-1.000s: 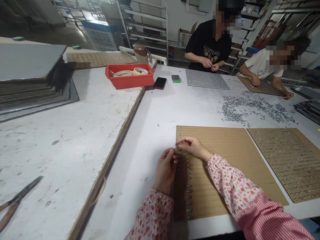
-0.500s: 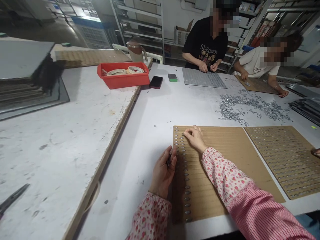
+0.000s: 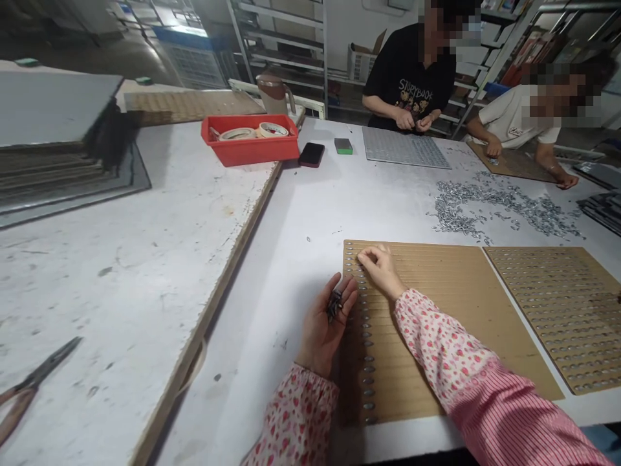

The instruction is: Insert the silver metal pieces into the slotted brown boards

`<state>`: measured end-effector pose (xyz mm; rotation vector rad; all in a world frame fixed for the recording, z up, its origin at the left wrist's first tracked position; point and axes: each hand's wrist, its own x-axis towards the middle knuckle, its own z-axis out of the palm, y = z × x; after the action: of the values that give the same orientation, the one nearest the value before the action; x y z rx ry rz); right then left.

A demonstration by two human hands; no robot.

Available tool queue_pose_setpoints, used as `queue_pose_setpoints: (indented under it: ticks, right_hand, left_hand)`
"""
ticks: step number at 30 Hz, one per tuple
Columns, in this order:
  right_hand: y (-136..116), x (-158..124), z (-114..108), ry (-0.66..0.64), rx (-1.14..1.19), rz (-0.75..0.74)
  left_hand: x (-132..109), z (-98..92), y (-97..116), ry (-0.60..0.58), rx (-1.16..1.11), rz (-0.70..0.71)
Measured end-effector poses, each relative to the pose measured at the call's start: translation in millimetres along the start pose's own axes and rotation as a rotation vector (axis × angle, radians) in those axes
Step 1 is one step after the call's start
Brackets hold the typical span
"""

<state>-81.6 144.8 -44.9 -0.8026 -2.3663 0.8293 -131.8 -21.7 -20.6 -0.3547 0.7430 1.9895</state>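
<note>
A brown grooved board [image 3: 446, 310] lies before me, with columns of small silvery pieces [image 3: 367, 359] along its left part. Beside the board's left edge, my left hand [image 3: 326, 320] is palm up, its fingers curled around a small heap of dark metal pieces [image 3: 334, 304]. My right hand [image 3: 381, 264] is over the upper left of the board, thumb and forefinger pinched together at the second column; what is between the fingertips is too small to make out. A second brown board [image 3: 557, 304], covered in rows of pieces, lies to the right.
Loose silvery pieces [image 3: 456, 210] are scattered beyond the boards. A red bin [image 3: 252, 152] with tape rolls, a phone [image 3: 311, 155] and a green-edged block [image 3: 343, 147] lie farther back. Pliers [image 3: 43, 372] are at left. Two people work across the table [image 3: 301, 207].
My left hand has opened up, showing the pieces in its palm. My right hand stays pinched near the top of the second column. The whole view has shifted slightly.
</note>
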Motion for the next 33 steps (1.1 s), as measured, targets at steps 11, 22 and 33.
queue_pose_setpoints:
  ticks: [11,22,33]
  right_hand:
    - [-32.7,-22.5,-8.8,-0.320,0.267,-0.267]
    - [-29.9,-9.8,-14.6,-0.236,0.406,-0.108]
    - [16.7,32.9,1.9,-0.005,0.203,0.170]
  left_hand:
    - [3.7,-4.0,-3.0,-0.157,0.004,0.036]
    - [2.8,-0.2,-2.1,-0.077,0.005,0.002]
    - [-1.1,3.0,5.8,0.039,0.055,0.026]
